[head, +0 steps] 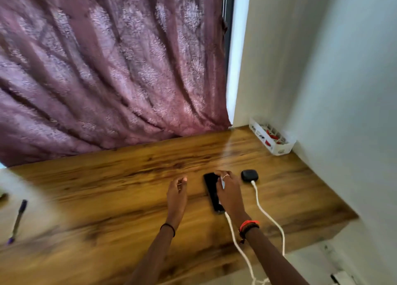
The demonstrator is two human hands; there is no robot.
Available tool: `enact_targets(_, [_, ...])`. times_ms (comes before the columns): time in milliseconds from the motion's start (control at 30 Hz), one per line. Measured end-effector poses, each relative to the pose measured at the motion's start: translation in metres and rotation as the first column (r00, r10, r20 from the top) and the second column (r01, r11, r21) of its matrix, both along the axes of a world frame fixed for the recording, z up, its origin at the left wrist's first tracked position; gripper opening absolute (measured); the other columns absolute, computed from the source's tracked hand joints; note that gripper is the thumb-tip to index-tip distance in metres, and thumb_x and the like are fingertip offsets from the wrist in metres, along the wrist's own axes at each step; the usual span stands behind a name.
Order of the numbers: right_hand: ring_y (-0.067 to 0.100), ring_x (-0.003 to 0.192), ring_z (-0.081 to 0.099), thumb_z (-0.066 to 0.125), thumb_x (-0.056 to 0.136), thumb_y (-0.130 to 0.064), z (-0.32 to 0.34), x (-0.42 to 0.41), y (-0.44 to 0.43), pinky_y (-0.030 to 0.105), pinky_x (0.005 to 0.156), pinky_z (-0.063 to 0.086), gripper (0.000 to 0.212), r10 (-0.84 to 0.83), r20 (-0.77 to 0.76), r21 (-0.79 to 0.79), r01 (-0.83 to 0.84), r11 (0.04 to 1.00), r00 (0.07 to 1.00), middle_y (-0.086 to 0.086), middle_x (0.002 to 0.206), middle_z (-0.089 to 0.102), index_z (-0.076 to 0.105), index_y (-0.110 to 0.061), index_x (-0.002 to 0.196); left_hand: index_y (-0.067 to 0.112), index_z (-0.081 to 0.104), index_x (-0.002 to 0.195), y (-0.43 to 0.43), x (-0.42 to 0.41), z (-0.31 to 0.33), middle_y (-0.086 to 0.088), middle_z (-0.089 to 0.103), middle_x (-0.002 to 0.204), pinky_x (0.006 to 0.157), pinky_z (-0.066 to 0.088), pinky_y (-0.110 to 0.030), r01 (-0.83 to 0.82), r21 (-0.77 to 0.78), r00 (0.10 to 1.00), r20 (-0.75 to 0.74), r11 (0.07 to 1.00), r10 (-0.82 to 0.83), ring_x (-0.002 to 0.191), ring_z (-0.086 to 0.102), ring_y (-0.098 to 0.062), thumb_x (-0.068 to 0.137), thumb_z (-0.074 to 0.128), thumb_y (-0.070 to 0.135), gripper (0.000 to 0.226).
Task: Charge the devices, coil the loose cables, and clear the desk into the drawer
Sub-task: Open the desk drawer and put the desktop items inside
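A black phone (211,190) lies on the wooden desk (129,177) with a white cable (236,239) plugged into its near end. My right hand (227,191) rests on the phone's right side, fingers curled over its edge. My left hand (177,193) hovers just left of the phone, fingers loosely bent, holding nothing. A black earbuds case (249,175) sits to the right of the phone, with a second white cable (269,218) plugged into it. Both cables run off the desk's near edge.
A purple pen (18,220) lies at the desk's left end. A white basket (270,137) with red items stands in the far right corner against the wall. A purple curtain (107,70) hangs behind the desk.
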State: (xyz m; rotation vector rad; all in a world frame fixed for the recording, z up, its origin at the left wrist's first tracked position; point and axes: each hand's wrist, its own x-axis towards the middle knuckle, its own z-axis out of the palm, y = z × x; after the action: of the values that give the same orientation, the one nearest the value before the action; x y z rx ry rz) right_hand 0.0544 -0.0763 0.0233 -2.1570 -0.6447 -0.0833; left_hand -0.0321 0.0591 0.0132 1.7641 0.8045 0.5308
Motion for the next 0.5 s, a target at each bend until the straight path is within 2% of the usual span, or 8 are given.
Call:
enact_targets(100, [0.025, 0.108, 0.053, 0.047, 0.094, -0.011, -0.001, -0.042, 0.003, 0.030, 0.090, 0.044, 0.028, -0.005, -0.008, -0.001, 0.005, 1.000, 1.000, 0.009, 0.120, 0.053, 0.059, -0.014, 0.119, 0.013, 0.052, 0.123, 0.014, -0.041, -0.005, 0.003, 0.060, 0.111, 0.070, 0.041, -0.026, -0.018, -0.083, 1.000, 0.021, 0.996, 0.020, 0.087, 0.057, -0.015, 0.096, 0.043, 0.040, 0.039])
enact_targets(167, [0.022, 0.105, 0.052, 0.046, 0.094, -0.010, -0.003, -0.067, 0.002, 0.022, 0.084, 0.040, 0.028, -0.001, -0.002, -0.032, 0.001, 0.999, 1.000, 0.010, 0.118, 0.054, 0.059, -0.011, 0.119, 0.013, 0.053, 0.123, 0.020, -0.063, -0.009, 0.004, 0.063, 0.100, 0.069, 0.045, -0.027, -0.027, -0.154, 0.999, 0.032, 0.988, 0.032, 0.081, 0.058, -0.011, 0.096, 0.044, 0.038, 0.038])
enact_targets(267, [0.019, 0.097, 0.053, 0.044, 0.094, -0.010, -0.004, -0.105, 0.001, 0.019, 0.076, 0.038, 0.029, -0.003, 0.012, -0.097, 0.004, 0.995, 1.000, 0.010, 0.118, 0.054, 0.058, -0.011, 0.120, 0.013, 0.052, 0.122, 0.023, -0.095, -0.014, 0.005, 0.062, 0.102, 0.079, 0.042, -0.025, -0.022, -0.271, 0.995, 0.083, 0.962, 0.046, 0.098, 0.059, -0.013, 0.097, 0.044, 0.035, 0.034])
enact_targets(333, [0.021, 0.102, 0.054, 0.046, 0.094, -0.009, -0.006, -0.127, 0.002, 0.018, 0.077, 0.037, 0.029, -0.016, -0.010, -0.094, 0.015, 0.995, 1.000, 0.009, 0.122, 0.054, 0.058, -0.009, 0.120, 0.012, 0.053, 0.121, 0.023, -0.109, -0.014, 0.003, 0.062, 0.104, 0.083, 0.045, -0.028, -0.044, -0.271, 0.994, 0.088, 0.962, 0.070, 0.101, 0.059, -0.015, 0.097, 0.044, 0.035, 0.035])
enact_targets(400, [0.017, 0.101, 0.054, 0.046, 0.094, -0.010, -0.012, -0.148, 0.006, 0.014, 0.078, 0.035, 0.029, -0.001, -0.027, -0.082, -0.002, 0.997, 1.000, 0.007, 0.123, 0.054, 0.059, -0.011, 0.120, 0.009, 0.055, 0.121, 0.025, -0.120, -0.016, 0.000, 0.063, 0.106, 0.086, 0.048, -0.032, -0.074, -0.265, 0.989, 0.102, 0.961, 0.104, 0.102, 0.060, -0.018, 0.096, 0.046, 0.034, 0.036])
enact_targets(500, [0.015, 0.104, 0.053, 0.046, 0.093, -0.009, -0.024, -0.173, 0.011, 0.014, 0.083, 0.036, 0.031, 0.030, -0.040, -0.105, -0.035, 0.994, 0.999, 0.004, 0.121, 0.054, 0.058, -0.015, 0.121, 0.003, 0.055, 0.123, 0.027, -0.133, -0.022, -0.007, 0.065, 0.107, 0.082, 0.049, -0.033, -0.112, -0.263, 0.984, 0.106, 0.958, 0.144, 0.100, 0.061, -0.024, 0.096, 0.047, 0.033, 0.041])
